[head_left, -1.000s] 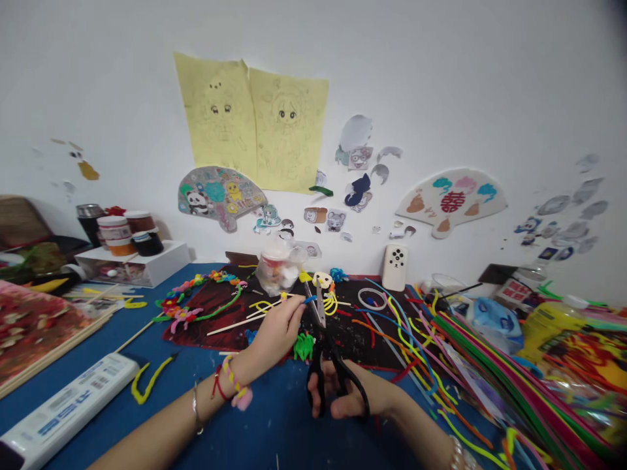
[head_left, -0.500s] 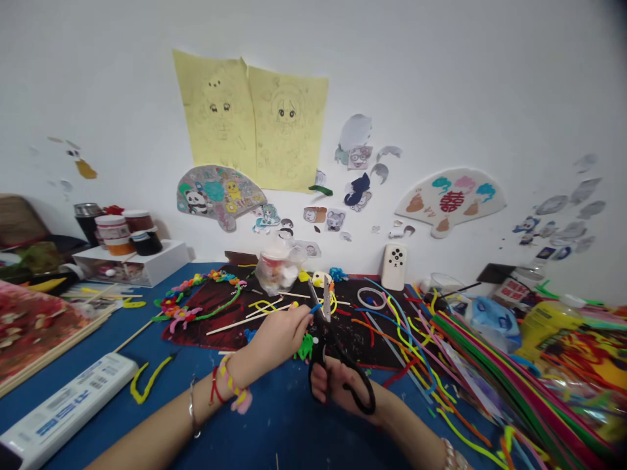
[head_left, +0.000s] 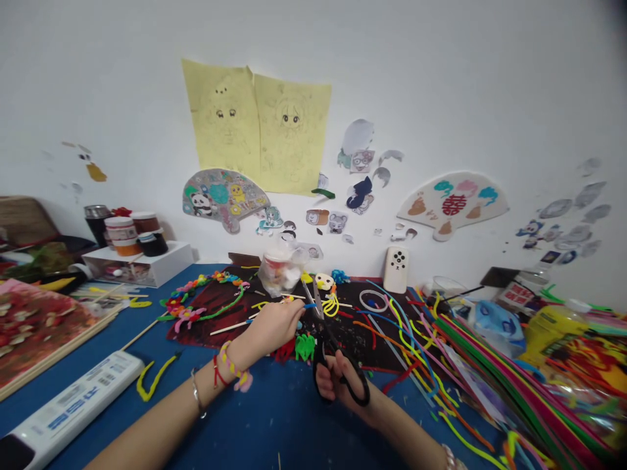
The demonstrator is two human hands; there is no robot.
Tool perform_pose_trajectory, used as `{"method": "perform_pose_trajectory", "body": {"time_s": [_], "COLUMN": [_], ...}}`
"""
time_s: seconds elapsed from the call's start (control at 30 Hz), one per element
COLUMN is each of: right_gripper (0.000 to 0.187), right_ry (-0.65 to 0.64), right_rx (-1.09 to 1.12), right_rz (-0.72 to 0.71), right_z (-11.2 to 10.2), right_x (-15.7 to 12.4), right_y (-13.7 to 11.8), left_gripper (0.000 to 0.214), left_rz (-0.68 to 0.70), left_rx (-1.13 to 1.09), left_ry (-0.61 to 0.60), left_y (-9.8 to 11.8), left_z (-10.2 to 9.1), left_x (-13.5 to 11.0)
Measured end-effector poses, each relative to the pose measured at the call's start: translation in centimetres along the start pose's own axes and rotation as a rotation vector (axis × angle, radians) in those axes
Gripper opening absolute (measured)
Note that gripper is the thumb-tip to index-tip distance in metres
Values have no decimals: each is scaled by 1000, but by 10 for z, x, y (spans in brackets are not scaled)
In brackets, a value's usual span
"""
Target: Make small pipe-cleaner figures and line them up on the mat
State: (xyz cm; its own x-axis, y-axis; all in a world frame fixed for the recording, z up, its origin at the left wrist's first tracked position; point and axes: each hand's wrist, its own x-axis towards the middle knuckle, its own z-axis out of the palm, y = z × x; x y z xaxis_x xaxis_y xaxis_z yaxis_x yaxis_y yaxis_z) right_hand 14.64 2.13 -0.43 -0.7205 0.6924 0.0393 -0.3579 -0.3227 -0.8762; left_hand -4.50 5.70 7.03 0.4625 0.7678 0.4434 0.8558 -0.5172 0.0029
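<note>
My left hand (head_left: 275, 324) pinches a short piece of blue pipe cleaner (head_left: 310, 305), whose end pokes out past the fingertips. My right hand (head_left: 337, 380) has its fingers through the handles of black-handled scissors (head_left: 333, 339). The scissors point away from me, their blades slightly apart, right at the tip of the blue piece. Whether the blades touch it I cannot tell. Just below the left hand lie a green fuzzy shape (head_left: 305, 347) and a red fuzzy piece (head_left: 285, 352), partly hidden by that hand.
A dark mat (head_left: 196, 329) holds sticks, a beaded-looking colourful garland (head_left: 189, 307) and a plastic bag (head_left: 280, 271). Loose and bundled pipe cleaners (head_left: 482, 365) crowd the right side. A white box-shaped package (head_left: 73, 405) lies at left; a phone (head_left: 396, 269) leans on the wall.
The scissor blades have come closer together. My left hand has shifted slightly left and down, uncovering more of the red piece. The whole view has moved a little.
</note>
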Motion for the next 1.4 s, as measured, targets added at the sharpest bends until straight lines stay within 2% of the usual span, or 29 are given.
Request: {"method": "perform_pose_trajectory", "body": {"time_s": [0.4,0.53,0.63,0.7,0.77,0.83,0.87,0.93,1.0,1.07,1.2,1.27,1.33,1.37,1.4], "right_gripper": [53,52,53,54,59,62,59,52,48,44,25,16,18,20,21], "right_ry": [105,255,339,425,527,627,666,736,840,897,891,866,829,771,655], "right_rx": [-156,-285,-349,-493,-733,-1076,-1160,-1303,-1601,-1765,-1810,-1820,-1806,-1773,-1614], "right_rz": [-35,-103,-179,-195,-139,15,59,108,209,291,330,298,217,138,-40], "right_z": [9,3,-1,-5,-11,-21,-27,-39,-51,-60,-64,-57,-41,-32,-21], "right_x": [-4,-4,-7,-9,-11,-13,-15,-17,-19,-21,-25,-28,-30,-30,-30], "right_y": [-2,-6,-24,-40,-56,-68,-73,-77,-76,-73,-73,-78,-82,-83,-82], "left_gripper": [24,23,23,24,25,26,27,30,32,32,32,32,31,30,29], "left_rz": [7,-25,-56,-56,-61,-101,-125,-179,-251,-333,-383,-389,-395,-395,-391], "left_rx": [-13,-86,-136,-158,-259,-463,-564,-734,-920,-1162,-1506,-1593,-1654,-1675,-1688], "left_ry": [12,26,34,39,45,41,34,-15,-129,-253,-386,-443,-506,-543,-583], "left_y": [4,-2,-7,-7,-6,-3,-1,3,8,15,29,37,45,50,55], "left_z": [2,7,10,10,9,7,6,6,6,5,6,9,12,13,14], "left_x": [-1,-2,-2,-1,0,2,3,4,4,3,-2,-4,-7,-9,-11]}}
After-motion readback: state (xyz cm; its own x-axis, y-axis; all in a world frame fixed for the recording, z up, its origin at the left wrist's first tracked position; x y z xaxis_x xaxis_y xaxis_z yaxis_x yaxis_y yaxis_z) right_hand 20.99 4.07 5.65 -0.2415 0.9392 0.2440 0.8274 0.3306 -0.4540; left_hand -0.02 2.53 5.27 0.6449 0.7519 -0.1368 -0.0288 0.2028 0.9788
